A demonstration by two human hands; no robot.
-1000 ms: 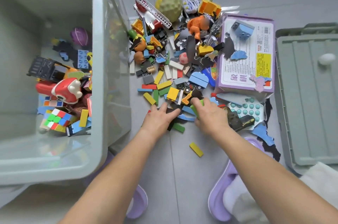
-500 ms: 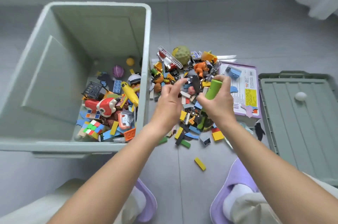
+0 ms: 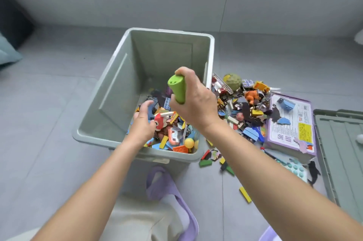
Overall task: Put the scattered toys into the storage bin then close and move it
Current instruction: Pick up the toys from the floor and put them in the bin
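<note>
The grey-green storage bin stands open on the floor, its bottom covered with several colourful toys. My right hand is above the bin's right side, shut on a green cylinder toy. My left hand is inside the bin over the toys, fingers apart, with a few small pieces just below it. A heap of scattered toys lies on the floor right of the bin.
A purple puzzle box lies beyond the heap, and the bin's lid lies flat at the far right. Loose blocks dot the floor near my purple slippers. A wall runs behind the bin.
Both hands lifted from the heap and swung left over the bin. The right hand carries the green cylinder; the left hand has opened inside the bin.
</note>
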